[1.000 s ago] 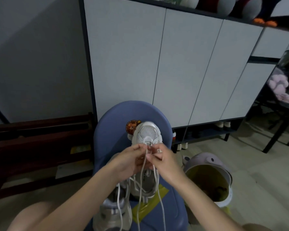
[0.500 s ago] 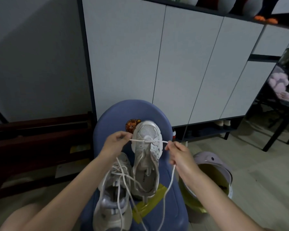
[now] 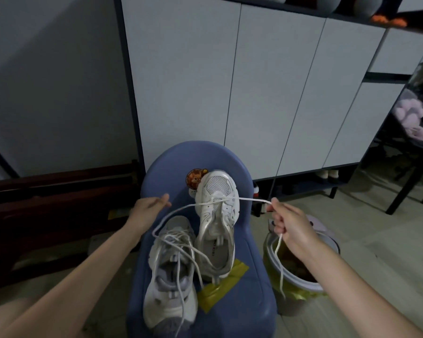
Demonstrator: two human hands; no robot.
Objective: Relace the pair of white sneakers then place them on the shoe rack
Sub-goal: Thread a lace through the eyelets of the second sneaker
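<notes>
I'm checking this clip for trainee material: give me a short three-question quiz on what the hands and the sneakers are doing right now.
1. True or false: the right hand grips the lace.
2. Where does the lace cross the upright sneaker? A) at the heel B) at the eyelets nearest the toe C) round the sole
3. Fill in: both sneakers rest on a blue ____.

Key: 1 true; the left hand is at the lace's other side, though its grip is unclear. 2 B. 3 chair; the other sneaker lies beside the first, its laces loose.
</notes>
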